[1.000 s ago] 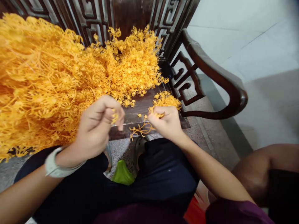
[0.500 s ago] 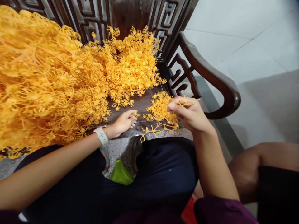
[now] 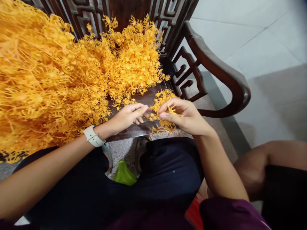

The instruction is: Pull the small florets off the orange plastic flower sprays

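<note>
Right hand (image 3: 184, 116) curled nearly closed on a sprig (image 3: 173, 110); left hand (image 3: 130, 116) loosely bent, contents not discernible.
Judgement: steady the sprig in a light right grip, bring the left fingertips close, work in short pulls to spare thin branches. Sprig sits within the right fingers' curl, branches showing above the thumb; small pile (image 3: 161, 97) just beyond, on the bench (image 3: 136, 131).

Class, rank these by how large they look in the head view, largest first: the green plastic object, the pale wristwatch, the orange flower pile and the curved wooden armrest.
1. Orange flower pile
2. Curved wooden armrest
3. Green plastic object and pale wristwatch: too alike to rank
</note>
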The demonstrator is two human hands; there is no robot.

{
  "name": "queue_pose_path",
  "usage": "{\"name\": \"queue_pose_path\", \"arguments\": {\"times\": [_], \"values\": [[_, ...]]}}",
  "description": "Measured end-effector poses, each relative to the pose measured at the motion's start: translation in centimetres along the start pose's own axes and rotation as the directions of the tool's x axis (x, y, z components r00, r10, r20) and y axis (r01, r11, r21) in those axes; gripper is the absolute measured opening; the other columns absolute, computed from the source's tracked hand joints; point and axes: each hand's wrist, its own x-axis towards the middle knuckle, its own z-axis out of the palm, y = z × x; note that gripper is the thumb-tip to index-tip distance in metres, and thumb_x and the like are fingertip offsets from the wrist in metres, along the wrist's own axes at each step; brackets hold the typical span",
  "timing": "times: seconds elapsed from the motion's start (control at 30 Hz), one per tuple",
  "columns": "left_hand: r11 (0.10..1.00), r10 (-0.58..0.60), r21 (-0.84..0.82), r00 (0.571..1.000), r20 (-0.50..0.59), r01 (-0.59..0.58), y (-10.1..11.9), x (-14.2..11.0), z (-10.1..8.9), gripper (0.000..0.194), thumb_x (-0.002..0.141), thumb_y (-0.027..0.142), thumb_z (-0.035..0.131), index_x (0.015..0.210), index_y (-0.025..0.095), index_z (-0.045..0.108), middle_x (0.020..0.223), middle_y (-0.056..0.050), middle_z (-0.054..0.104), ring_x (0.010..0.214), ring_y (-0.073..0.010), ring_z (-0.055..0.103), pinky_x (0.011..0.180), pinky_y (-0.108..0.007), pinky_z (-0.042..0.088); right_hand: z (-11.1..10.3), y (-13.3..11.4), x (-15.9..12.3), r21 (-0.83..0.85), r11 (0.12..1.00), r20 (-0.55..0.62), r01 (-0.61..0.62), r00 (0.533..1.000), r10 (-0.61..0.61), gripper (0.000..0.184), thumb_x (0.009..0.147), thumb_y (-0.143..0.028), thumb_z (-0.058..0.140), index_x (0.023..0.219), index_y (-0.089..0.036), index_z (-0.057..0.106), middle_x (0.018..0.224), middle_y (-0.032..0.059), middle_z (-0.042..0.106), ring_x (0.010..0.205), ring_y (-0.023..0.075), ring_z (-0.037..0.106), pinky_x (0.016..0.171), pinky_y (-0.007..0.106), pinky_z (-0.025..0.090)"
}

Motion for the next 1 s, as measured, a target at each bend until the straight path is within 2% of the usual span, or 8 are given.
{"name": "queue_pose_path", "arguments": {"times": [0.17,0.43,0.57,0.7,0.77,0.83,0.93,1.0], "values": [[0.995,0.100,-0.010,0.994,0.033,-0.099,2.7,-1.6,0.8,0.026,0.101,0.042,0.067,0.103,0.017,0.073,0.093,-0.005,0.074,0.075,-0.0129,0.067,0.070,-0.026,0.055,1.8,-0.8,0.3,0.118,0.992,0.072,-0.050,0.997,0.042,0.040,0.080,-0.037,0.095,0.082,-0.021,0.058,0.077,-0.0027,0.061,0.069,0.0128,0.057,0.063,0.026,0.048],[0.989,0.139,0.048,0.990,-0.023,-0.138,3.4,-3.5,0.2,0.022,0.091,0.032,0.078,0.079,0.018,0.067,0.072,-0.001,0.068,0.063,-0.0129,0.060,0.060,-0.027,0.048,4.0,-1.0,0.4,0.222,0.967,0.201,-0.128,0.976,0.084,0.033,0.090,-0.038,0.086,0.089,-0.022,0.057,0.077,-0.0018,0.060,0.065,0.0130,0.056,0.058,0.027,0.045],[0.988,0.150,0.000,0.959,-0.242,-0.155,3.8,-3.6,-3.0,0.018,0.090,0.021,0.076,0.077,0.018,0.063,0.068,0.001,0.065,0.061,-0.0104,0.061,0.059,-0.025,0.049,4.3,-1.5,0.6,0.244,0.967,0.027,-0.074,0.997,0.069,0.034,0.089,-0.037,0.084,0.082,-0.024,0.053,0.071,-0.0040,0.049,0.056,0.0101,0.041,0.050,0.026,0.033],[0.987,0.158,0.105,0.831,-0.533,-0.120,2.4,-2.7,-8.6,0.015,0.095,0.012,0.065,0.081,0.017,0.061,0.069,0.005,0.063,0.059,-0.0038,0.061,0.062,-0.019,0.048,2.4,-1.3,0.9,0.294,0.956,-0.240,0.012,0.969,0.062,0.033,0.088,-0.026,0.079,0.081,-0.026,0.046,0.062,-0.0077,0.036,0.049,0.0075,0.030,0.047,0.025,0.023],[0.980,0.093,0.197,0.874,-0.476,0.003,0.6,-2.2,-9.7,0.009,0.094,0.019,0.071,0.085,0.017,0.068,0.068,0.004,0.068,0.055,-0.0062,0.061,0.054,-0.020,0.047,1.4,-0.9,1.0,0.299,0.954,-0.252,-0.029,0.962,0.108,0.029,0.086,-0.022,0.077,0.082,-0.025,0.049,0.063,-0.0074,0.037,0.049,0.0074,0.032,0.047,0.025,0.020],[0.934,0.007,0.346,0.966,-0.258,0.086,-1.9,-1.9,-9.1,0.009,0.094,0.025,0.073,0.090,0.017,0.073,0.070,0.003,0.072,0.056,-0.0086,0.063,0.052,-0.021,0.047,0.8,-0.6,1.0,0.297,0.950,-0.213,-0.097,0.963,0.165,0.024,0.084,-0.021,0.075,0.083,-0.025,0.052,0.063,-0.0067,0.040,0.050,0.0080,0.034,0.046,0.026,0.017],[0.779,0.027,0.627,0.999,-0.033,-0.001,-5.5,-1.5,-6.7,0.018,0.100,0.027,0.063,0.101,0.018,0.078,0.084,0.006,0.076,0.070,-0.0067,0.067,0.064,-0.017,0.048,0.8,-0.7,0.8,0.286,0.950,-0.193,-0.128,0.963,0.188,0.020,0.084,-0.020,0.075,0.085,-0.025,0.055,0.062,-0.0056,0.043,0.051,0.0094,0.037,0.046,0.027,0.016],[0.717,0.017,0.697,1.000,-0.023,0.004,-7.3,-1.0,-5.5,0.021,0.101,0.025,0.059,0.100,0.017,0.079,0.087,0.006,0.077,0.077,-0.0079,0.068,0.070,-0.017,0.048,1.0,-1.0,0.7,0.284,0.952,-0.202,-0.113,0.964,0.174,0.019,0.084,-0.020,0.075,0.085,-0.024,0.057,0.061,-0.0044,0.047,0.051,0.0098,0.039,0.046,0.028,0.016]]}}
